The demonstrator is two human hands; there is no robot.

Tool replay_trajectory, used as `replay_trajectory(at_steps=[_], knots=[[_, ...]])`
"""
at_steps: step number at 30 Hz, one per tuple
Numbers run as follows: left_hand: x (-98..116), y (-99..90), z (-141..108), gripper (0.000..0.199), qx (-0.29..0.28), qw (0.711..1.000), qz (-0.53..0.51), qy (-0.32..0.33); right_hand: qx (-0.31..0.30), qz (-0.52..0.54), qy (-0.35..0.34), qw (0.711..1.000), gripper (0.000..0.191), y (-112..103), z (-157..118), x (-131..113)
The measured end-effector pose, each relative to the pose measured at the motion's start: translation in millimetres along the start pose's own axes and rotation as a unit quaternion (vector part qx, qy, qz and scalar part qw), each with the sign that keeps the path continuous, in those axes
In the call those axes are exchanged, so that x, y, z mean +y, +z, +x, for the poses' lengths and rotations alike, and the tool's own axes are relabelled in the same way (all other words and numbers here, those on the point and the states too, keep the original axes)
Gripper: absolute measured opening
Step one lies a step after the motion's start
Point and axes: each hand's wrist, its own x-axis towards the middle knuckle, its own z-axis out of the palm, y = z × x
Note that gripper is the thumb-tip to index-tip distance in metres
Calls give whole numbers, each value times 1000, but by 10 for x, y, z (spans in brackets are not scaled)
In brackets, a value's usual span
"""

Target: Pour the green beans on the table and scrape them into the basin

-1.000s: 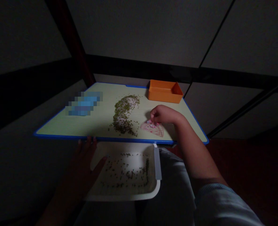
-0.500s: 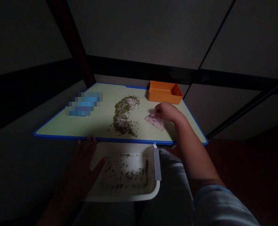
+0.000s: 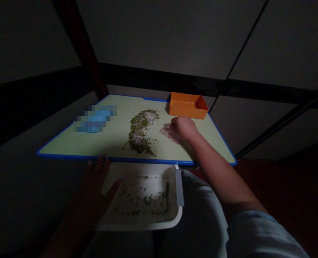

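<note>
A pinkish, clear protractor point(image 3: 170, 134) with a curved edge lies tilted over the light green tabletop point(image 3: 110, 143). My right hand point(image 3: 184, 128) is closed on its upper edge in a pinch. To its left, small green beans point(image 3: 141, 130) are spread in a curved heap, with paler patches among them. Below the table's near edge sits a white plastic basin point(image 3: 172, 224), with scattered beans on its floor and against its right wall. My left hand point(image 3: 98, 190) rests over the basin's left side, fingers stretched toward the table edge and thumb apart; shadow obscures its exact contact.
At the table's back right corner stands an orange open box point(image 3: 187, 109). A blurred blue item point(image 3: 95, 120) lies at the left. The table has a raised blue rim point(image 3: 148, 161). Dark cabinet panels point(image 3: 161, 39) stand close behind it, and my legs are under the basin.
My right hand has slid a little left with the protractor, toward the beans. My left hand and the basin have hardly moved.
</note>
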Motion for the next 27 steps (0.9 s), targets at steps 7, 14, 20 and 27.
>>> replay_trajectory(at_steps=[7,14,20,27], knots=[[-26,36,11,76,12,1000,6,7,58,61,0,996,29,22,22,-30],[9,1,26,77,13,1000,-4,5,3,136,-53,989,24,50,41,16],[2,5,20,78,5,1000,-13,6,12,48,44,998,27,21,48,33],[28,-25,20,78,-8,1000,-21,-11,15,164,5,986,26,38,76,104]])
